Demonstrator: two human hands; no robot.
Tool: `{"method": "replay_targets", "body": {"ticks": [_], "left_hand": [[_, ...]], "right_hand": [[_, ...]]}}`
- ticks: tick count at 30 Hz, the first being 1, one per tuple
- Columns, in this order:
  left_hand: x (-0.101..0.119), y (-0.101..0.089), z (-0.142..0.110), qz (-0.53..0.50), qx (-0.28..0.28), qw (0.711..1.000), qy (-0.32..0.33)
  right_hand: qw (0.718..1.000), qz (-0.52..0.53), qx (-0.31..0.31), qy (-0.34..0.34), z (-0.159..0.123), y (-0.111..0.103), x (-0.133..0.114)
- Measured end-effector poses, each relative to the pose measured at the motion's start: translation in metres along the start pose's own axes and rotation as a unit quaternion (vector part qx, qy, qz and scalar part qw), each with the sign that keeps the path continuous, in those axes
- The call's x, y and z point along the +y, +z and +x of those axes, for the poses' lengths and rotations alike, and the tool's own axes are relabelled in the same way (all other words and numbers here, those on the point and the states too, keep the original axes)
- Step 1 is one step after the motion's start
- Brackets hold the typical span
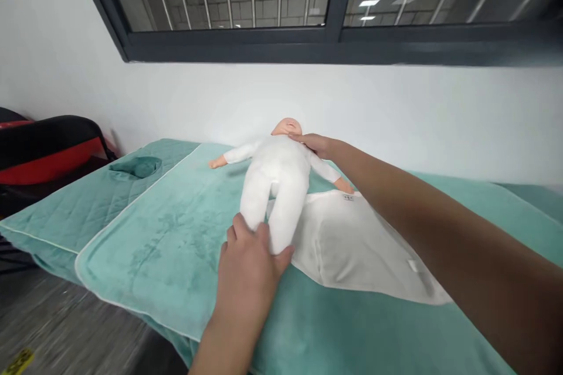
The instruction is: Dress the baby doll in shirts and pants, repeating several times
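A baby doll [279, 170] with a white cloth body lies over the teal-covered bed, its head toward the wall and its arms spread. My left hand [250, 261] is wrapped round the lower ends of both its legs. Up at the doll's neck and shoulder is my right hand [314, 143], its fingers partly hidden behind the doll, so its hold there shows only in part. A thin white cloth [356, 246] with a small label is spread on the bed, to the right of the legs and partly under my right forearm.
The bed [176, 234] has a teal cover, with a face hole [136, 167] at its left end. A black and red chair [48, 152] stands at the left. Behind the bed rise a white wall [197, 99] and a barred window [229, 44].
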State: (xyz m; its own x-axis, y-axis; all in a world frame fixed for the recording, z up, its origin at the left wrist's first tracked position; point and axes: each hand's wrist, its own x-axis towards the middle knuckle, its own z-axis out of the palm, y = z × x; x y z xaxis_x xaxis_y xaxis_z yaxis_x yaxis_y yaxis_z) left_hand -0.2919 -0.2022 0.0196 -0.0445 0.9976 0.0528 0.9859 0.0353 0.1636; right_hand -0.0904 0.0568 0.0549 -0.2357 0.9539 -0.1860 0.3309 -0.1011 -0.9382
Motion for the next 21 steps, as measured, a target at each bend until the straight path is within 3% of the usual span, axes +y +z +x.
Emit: {"method": "replay_targets", "body": {"ticks": [6, 10, 15, 21], "left_hand": [[0.085, 0.006, -0.068, -0.086, -0.023, 0.996, 0.025], [0.131, 0.026, -0.106, -0.111, -0.033, 0.993, 0.031], [0.168, 0.049, -0.131, -0.102, -0.042, 0.994, 0.019], [0.182, 0.076, -0.126, -0.080, -0.061, 0.995, -0.010]], "right_hand": [[1.000, -0.027, 0.003, -0.002, -0.106, -0.078, 0.029], [0.998, -0.050, 0.011, -0.022, -0.159, -0.107, 0.056], [0.994, -0.052, 0.002, -0.094, -0.181, -0.114, 0.085], [0.988, -0.091, 0.009, -0.123, -0.173, -0.104, 0.113]]}}
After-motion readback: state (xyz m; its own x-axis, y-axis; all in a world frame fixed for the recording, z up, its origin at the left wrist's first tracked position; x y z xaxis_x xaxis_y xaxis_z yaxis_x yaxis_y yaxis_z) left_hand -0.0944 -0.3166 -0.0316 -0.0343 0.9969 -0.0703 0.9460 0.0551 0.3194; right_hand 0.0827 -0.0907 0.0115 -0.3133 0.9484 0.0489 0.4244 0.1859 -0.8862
